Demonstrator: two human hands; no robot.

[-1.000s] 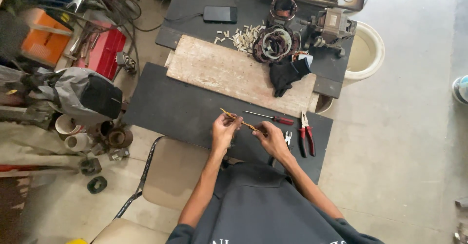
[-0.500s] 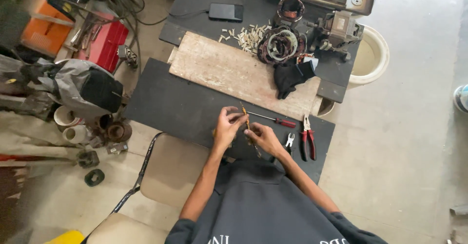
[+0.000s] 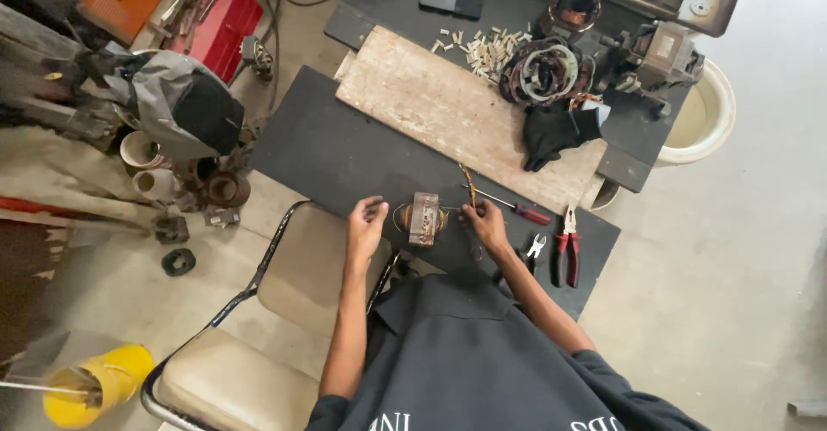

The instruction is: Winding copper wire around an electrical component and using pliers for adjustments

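The person is sitting at a dark mat (image 3: 345, 151) on the floor, holding a small coil (image 3: 424, 218) between both hands, low over the mat's near edge. The left hand (image 3: 365, 224) is curling loosely at the coil's left side, fingers bent in toward the copper winding; whether it is gripping or only steadying, I cannot tell. The right hand (image 3: 486, 223) is closing on the right side, pinching what looks like a thin wire (image 3: 466, 178) that is rising toward the plank (image 3: 457, 117). A screwdriver (image 3: 512, 208) is lying just beside that hand, with pliers (image 3: 566, 254) and cutters (image 3: 534, 248) a little further right.

What is worrying me is that wire: pulled at an angle, it is likely to kink or snap at the winding. The coil is also resting on fingertips alone, so a hard tug could be twisting it loose onto the mat, and the screwdriver tip is sitting close enough to catch the knuckles
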